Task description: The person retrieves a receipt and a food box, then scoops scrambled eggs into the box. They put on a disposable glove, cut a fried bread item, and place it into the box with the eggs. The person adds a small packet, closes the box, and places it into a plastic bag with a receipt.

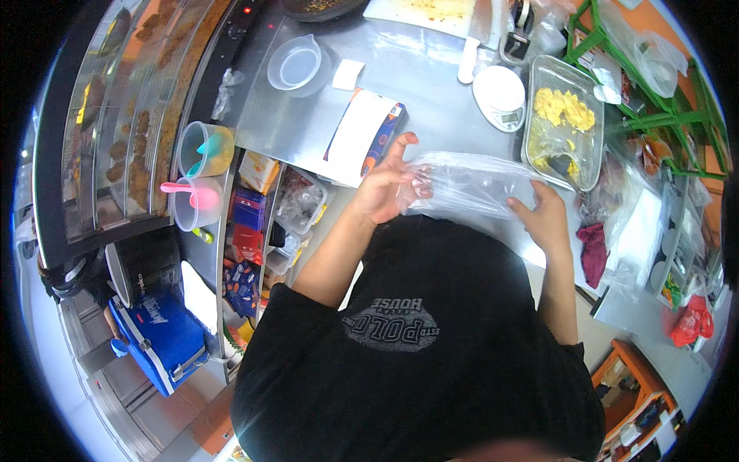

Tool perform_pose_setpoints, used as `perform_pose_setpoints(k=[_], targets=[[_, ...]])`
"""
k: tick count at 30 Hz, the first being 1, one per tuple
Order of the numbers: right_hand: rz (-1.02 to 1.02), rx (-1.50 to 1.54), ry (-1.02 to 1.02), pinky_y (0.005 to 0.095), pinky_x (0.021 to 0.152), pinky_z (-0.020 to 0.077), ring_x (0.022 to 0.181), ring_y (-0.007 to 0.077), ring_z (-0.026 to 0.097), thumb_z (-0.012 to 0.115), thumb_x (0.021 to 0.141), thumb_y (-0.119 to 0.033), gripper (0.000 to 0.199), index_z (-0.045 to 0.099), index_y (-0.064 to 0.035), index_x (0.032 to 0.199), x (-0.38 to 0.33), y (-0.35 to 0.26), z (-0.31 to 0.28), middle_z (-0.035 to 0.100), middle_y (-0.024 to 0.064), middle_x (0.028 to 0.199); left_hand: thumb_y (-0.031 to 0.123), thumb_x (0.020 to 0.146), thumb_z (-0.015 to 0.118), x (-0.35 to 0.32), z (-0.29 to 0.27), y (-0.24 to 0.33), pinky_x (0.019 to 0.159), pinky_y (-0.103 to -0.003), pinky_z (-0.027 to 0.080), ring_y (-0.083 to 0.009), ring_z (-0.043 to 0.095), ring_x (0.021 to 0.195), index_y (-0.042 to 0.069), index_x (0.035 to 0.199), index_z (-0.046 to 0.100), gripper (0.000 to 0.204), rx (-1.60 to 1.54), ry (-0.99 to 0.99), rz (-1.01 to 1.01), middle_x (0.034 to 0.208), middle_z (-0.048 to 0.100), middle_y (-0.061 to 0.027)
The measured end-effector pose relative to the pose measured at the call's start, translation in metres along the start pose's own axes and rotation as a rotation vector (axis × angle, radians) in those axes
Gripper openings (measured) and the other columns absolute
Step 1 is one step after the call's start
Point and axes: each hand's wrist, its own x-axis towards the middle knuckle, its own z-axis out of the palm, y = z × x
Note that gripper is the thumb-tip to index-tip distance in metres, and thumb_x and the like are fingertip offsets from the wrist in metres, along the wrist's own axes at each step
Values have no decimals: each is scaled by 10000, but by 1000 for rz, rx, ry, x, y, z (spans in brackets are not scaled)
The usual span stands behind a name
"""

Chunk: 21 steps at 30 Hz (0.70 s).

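A clear plastic bag (473, 181) is stretched between my two hands, over the near side of the steel counter. My left hand (382, 187) holds its left end, with some fingers showing through the film; one finger points up, free of the bag. At the other end, my right hand (545, 219) grips the bag between thumb and fingers. Just beyond my left hand lies a blue and orange box (379, 135) with a white sheet (360, 127) on it. A metal tray (593, 146) of yellow food pieces (564, 109) sits beyond my right hand.
A white kitchen scale (500, 96) stands left of the tray. Farther back are a clear plastic bowl (295, 63) and a white cutting board (419, 14). Plastic jugs (202, 202) stand at the left by a glass display case (131, 115). Green racks (662, 108) line the right.
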Motion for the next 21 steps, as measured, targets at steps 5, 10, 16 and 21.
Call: perform_pose_setpoints(k=[5,10,16,21], targets=[[12,-248,-48,455,899,549,1082,398,645,935,702,-322,708,628,45,1224,-6,-26,16,594,220,1208,144,802,873,18,2,-18,835,-330,518,-209,661,955,87,1066,817,276,1085,244,111,969,720,-133],[124,-428,-240,493,938,570,1177,407,644,942,691,-338,880,519,-9,1389,-5,-51,13,451,193,1488,11,743,783,21,9,-44,858,-458,555,-406,685,987,73,1313,708,578,1609,442,290,1106,636,-228],[116,-622,-258,534,950,555,1266,403,597,947,687,-346,819,580,10,1327,-7,-42,20,375,194,1588,-46,767,660,9,12,-50,935,-508,553,-462,659,1081,105,1489,536,748,1691,366,58,1367,503,-264],[-45,-409,-266,510,1058,495,1353,376,549,927,729,-336,622,719,-63,1248,0,-35,6,412,199,1596,-69,797,583,0,-2,-51,921,-502,561,-462,676,1031,172,1608,381,870,1733,405,91,1304,581,-236]])
